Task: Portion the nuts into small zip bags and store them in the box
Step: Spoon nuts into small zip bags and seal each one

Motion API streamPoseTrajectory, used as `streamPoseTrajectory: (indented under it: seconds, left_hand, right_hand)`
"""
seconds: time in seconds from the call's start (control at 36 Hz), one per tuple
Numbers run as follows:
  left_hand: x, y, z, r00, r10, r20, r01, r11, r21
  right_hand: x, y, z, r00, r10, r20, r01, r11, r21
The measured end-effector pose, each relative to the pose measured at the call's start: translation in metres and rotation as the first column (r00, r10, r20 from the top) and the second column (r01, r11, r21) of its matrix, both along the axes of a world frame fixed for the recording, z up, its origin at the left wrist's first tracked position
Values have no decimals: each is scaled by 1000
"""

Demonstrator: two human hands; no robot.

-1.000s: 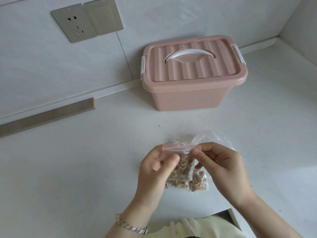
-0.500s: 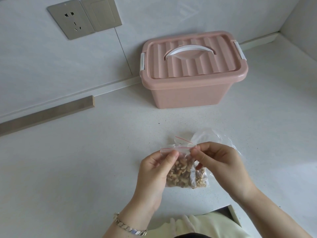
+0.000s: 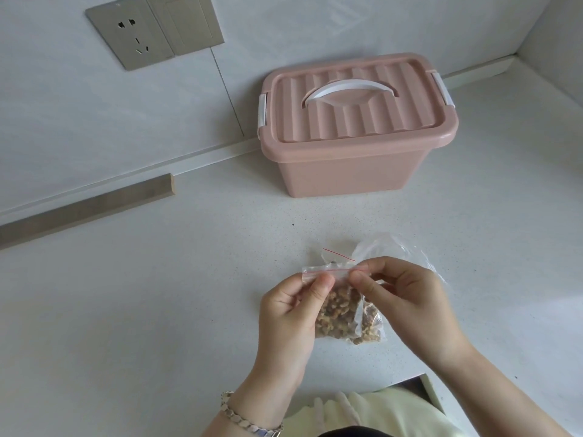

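The left thumb [image 3: 322, 283] presses the top of a zip bag [image 3: 339, 307] against the curled fingers behind it, just under the red zip line [image 3: 331, 271]. The right thumb [image 3: 362, 281] and forefinger pinch that same line a little further along, the other right fingers loosely curled. So the left hand [image 3: 284, 313] and right hand [image 3: 407, 304] both hold the bag upright by its top edge, in front of the box [image 3: 353, 171] and well apart from it. The bag is about half full of brown nuts [image 3: 337, 313]; whether its zip is sealed I cannot tell. A second bag [image 3: 372, 326] with nuts lies just behind the held one, also in front of the box. Between the hands and the box lie an empty zip bag [image 3: 335, 255] and a crumpled clear bag [image 3: 391, 247]. The box is pink, its ribbed lid [image 3: 356, 118] on, a white handle [image 3: 350, 89] folded flat and a white latch at each end; it stands on the counter [image 3: 157, 310] against the wall. Left of the box, a wood strip [image 3: 88, 209] runs along the wall's foot, and up on the wall are a socket [image 3: 132, 36] and a switch [image 3: 186, 23]. A bracelet [image 3: 246, 417] circles the left wrist
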State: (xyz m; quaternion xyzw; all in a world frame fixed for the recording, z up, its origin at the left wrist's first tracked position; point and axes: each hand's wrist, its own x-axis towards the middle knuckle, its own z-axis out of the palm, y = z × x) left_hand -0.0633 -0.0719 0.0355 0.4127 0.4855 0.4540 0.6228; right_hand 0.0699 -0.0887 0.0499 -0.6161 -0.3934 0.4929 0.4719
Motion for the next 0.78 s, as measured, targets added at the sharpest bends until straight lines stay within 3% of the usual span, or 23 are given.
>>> streamPoseTrajectory:
  seconds: [0.31, 0.61, 0.78]
  left_hand:
    - [-2, 2, -1, 999, -23, -49, 26, 997, 70]
    - [-2, 7, 1, 961, -91, -262, 155, 960, 233]
    - [-5, 8, -2, 962, -90, -258, 168, 939, 301]
  right_hand:
    - [-1, -1, -8, 994, 25, 103, -30, 999, 42]
    - [2, -4, -9, 965, 64, 254, -98, 988, 122]
    - [2, -3, -8, 954, 81, 289, -130, 979, 156]
